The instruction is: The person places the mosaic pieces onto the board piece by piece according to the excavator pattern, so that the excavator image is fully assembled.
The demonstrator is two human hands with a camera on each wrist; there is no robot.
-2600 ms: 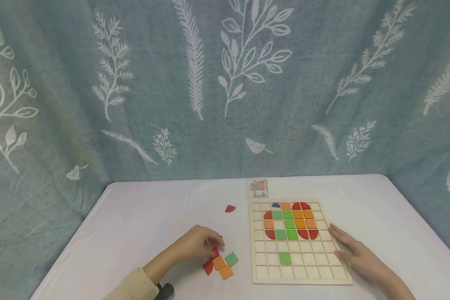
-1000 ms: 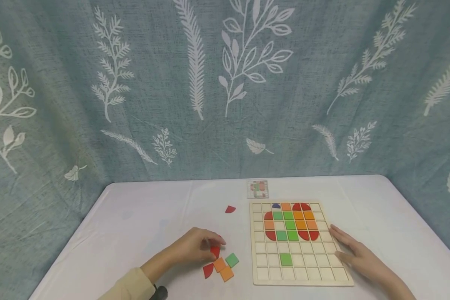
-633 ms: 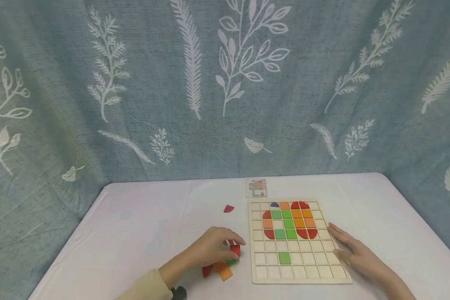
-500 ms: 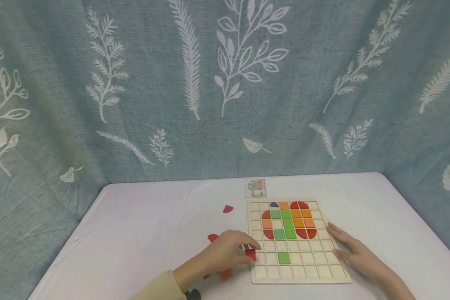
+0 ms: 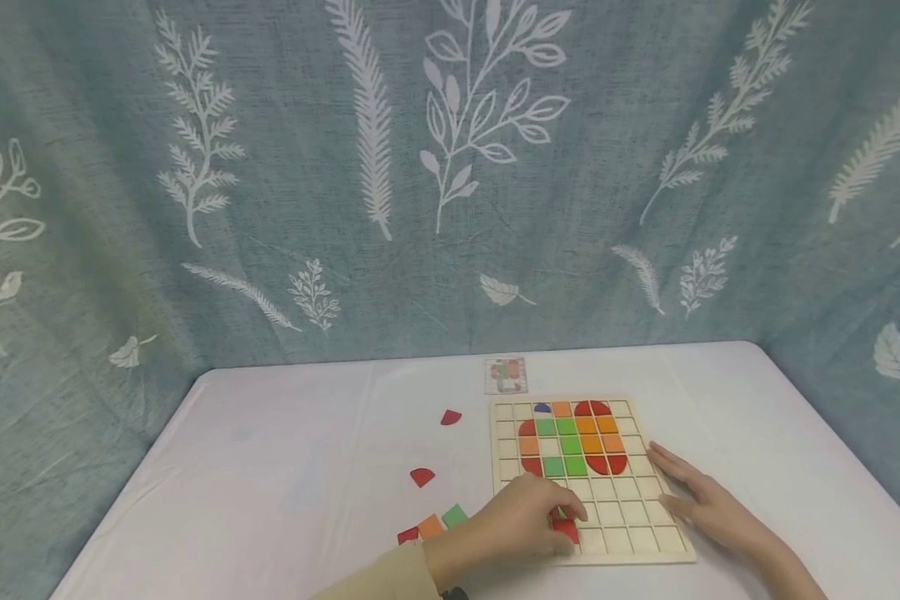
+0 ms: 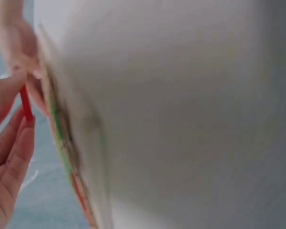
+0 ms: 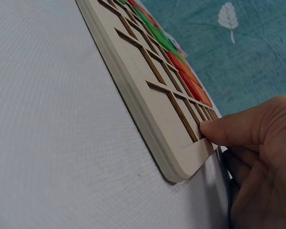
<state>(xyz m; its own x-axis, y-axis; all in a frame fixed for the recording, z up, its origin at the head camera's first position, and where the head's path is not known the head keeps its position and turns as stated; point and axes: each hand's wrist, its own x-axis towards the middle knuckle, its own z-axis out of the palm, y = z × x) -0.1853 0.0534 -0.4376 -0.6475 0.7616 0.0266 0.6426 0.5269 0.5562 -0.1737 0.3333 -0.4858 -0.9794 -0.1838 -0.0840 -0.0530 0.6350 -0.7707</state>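
My left hand point(image 5: 521, 521) pinches a red quarter-circle tile point(image 5: 567, 528) between thumb and fingers over the front part of the wooden grid board point(image 5: 630, 517). In the left wrist view the same tile point(image 6: 26, 102) appears edge-on, apart from the board. A light green tile in a front cell is mostly covered by my fingers. My right hand point(image 5: 708, 508) lies along the board's right edge. Its thumb point(image 7: 217, 132) rests on the rim in the right wrist view, with the other fingers beside the edge. Red, orange, green and blue tiles fill several cells farther back.
Left of the board lie loose red quarter-circles point(image 5: 422, 477), an orange square point(image 5: 431, 527) and a green square point(image 5: 454, 515), partly beside my left forearm. A small pattern card point(image 5: 506, 376) lies behind the board. A patterned curtain point(image 5: 420, 208) hangs past the table's far edge.
My left hand has taken a red quarter-circle from the loose tiles and carried it right, over the board's front. The right hand keeps its place at the board's edge.
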